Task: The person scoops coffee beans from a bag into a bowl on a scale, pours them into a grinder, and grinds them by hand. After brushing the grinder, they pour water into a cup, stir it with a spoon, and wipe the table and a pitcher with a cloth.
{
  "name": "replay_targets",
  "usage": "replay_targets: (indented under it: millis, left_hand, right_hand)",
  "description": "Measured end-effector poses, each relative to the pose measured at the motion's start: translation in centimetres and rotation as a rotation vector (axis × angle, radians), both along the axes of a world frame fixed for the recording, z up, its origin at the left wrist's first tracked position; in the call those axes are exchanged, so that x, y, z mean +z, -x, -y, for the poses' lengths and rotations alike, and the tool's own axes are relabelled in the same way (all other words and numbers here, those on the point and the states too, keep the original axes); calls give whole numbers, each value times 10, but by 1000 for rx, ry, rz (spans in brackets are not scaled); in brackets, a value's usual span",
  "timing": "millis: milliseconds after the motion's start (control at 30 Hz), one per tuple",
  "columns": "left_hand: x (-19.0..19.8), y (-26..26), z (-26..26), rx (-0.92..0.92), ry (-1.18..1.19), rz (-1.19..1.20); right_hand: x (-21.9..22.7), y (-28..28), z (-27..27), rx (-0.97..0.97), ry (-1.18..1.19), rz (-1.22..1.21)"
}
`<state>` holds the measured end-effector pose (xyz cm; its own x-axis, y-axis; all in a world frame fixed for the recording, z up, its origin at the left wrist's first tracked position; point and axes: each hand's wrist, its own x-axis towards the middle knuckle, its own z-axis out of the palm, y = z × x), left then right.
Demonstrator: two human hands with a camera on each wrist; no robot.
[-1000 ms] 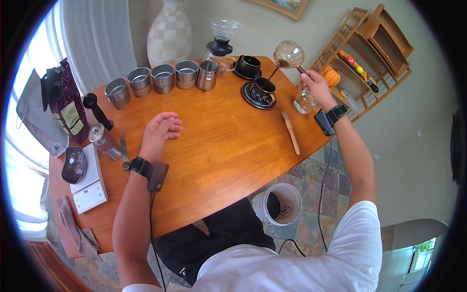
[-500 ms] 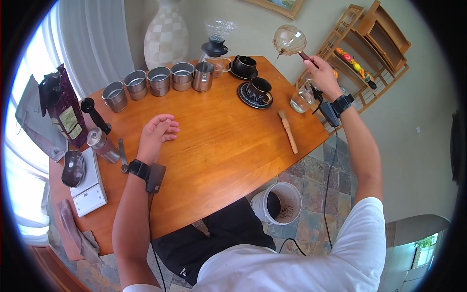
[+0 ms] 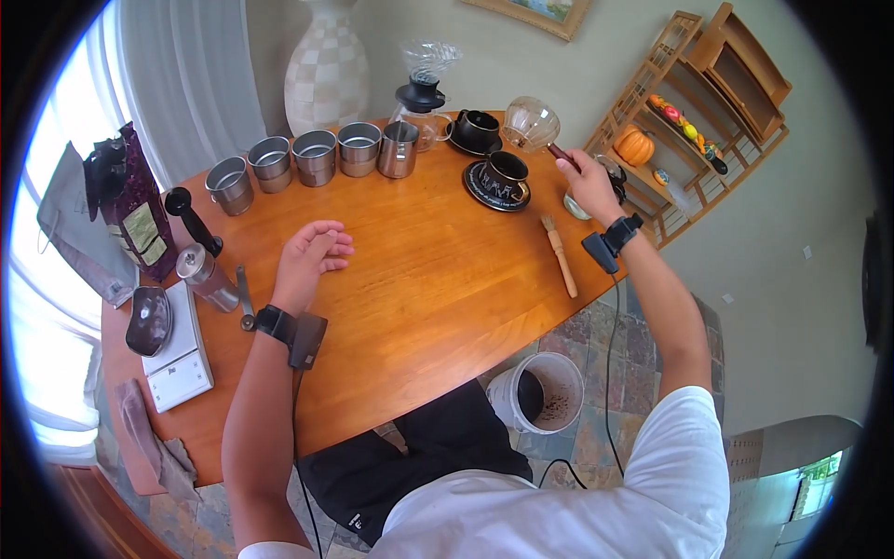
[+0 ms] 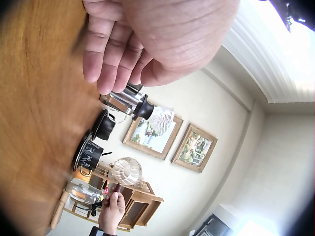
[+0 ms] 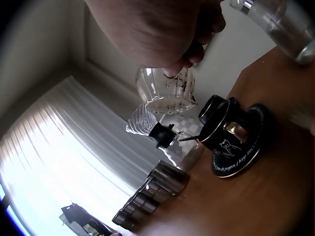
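Note:
My right hand [image 3: 593,189] grips the dark handle of a ribbed glass vessel [image 3: 532,125], held in the air behind the black cup [image 3: 507,171] on its saucer. Brown residue marks the inside of the glass [image 5: 170,91] in the right wrist view. A thin dark stick pokes out over that cup's rim [image 5: 215,129]. My left hand [image 3: 312,262] hovers over the wooden table [image 3: 400,279] with relaxed fingers and nothing in them. In the left wrist view its fingers [image 4: 115,54] hang loosely bent.
Several metal cups [image 3: 315,156] and a steel pitcher [image 3: 398,151] line the back, beside a dripper [image 3: 421,96] and second black cup [image 3: 475,131]. A brush [image 3: 560,256] lies right. A grinder [image 3: 207,277], scale [image 3: 177,349] and bag [image 3: 140,205] are left; a bucket [image 3: 535,392] stands below.
The dark stream from the glass vessel into the cup has stopped. My right hand rose with the vessel, then came lower and to the left. The left hand has barely moved.

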<state>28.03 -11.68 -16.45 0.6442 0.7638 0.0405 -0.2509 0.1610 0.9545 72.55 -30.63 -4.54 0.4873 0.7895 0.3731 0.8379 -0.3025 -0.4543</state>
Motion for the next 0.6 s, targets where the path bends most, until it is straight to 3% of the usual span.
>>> replay_targets:
  millis: [200, 300, 367, 400, 467, 600]
  left_hand:
    - [1, -1, 1, -4, 0, 1]
    - [0, 1, 0, -2, -8, -9]
    - [0, 0, 0, -6, -25, -12]
    - [0, 0, 0, -1, -12, -5]
    - [0, 0, 0, 3, -5, -3]
    - [-2, 0, 0, -2, -6, 17]
  right_hand:
    - [-24, 1, 0, -33, -22, 49]
    - [-40, -17, -4, -14, -29, -84]
    - [-41, -18, -8, -27, -121, -386]
    - [-36, -14, -7, -24, -127, -387]
    - [-22, 0, 1, 59, -240, -993]
    - [-8, 22, 7, 135, -302, -1254]
